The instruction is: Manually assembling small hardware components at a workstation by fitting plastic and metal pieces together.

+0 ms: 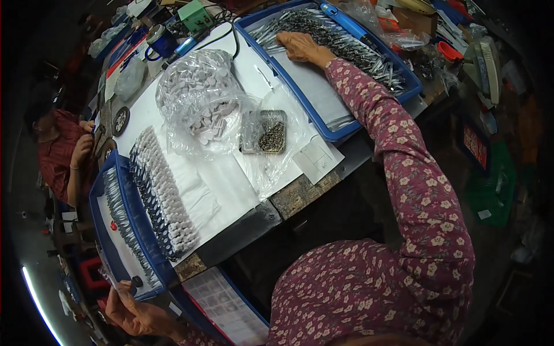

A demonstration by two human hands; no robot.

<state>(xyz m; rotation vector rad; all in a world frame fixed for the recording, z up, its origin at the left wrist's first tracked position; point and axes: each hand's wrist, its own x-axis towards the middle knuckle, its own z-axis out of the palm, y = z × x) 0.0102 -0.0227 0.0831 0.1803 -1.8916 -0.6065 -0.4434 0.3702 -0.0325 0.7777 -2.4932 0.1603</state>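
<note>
My right hand [301,47] reaches into a large blue tray [323,136] at the far right. Its curled fingers touch a heap of slim silvery metal parts [346,49]; whether one is pinched cannot be seen. At the lower left, my left hand [134,311] is raised by the near end of a smaller blue tray [128,199]. Between its fingertips is a small piece with a dark round end [137,281], its other end unclear. Thin silvery parts [124,225] line that smaller tray. Beside it lie rows of white-headed pieces with dark ends [163,187].
A clear bag of small white pieces [196,81] and a metal dish of small brass-coloured parts [271,135] stand mid-table. A blue tool [346,23] lies across the large tray. A blue mug [160,40] stands at the back. Another person [63,150] sits at the left.
</note>
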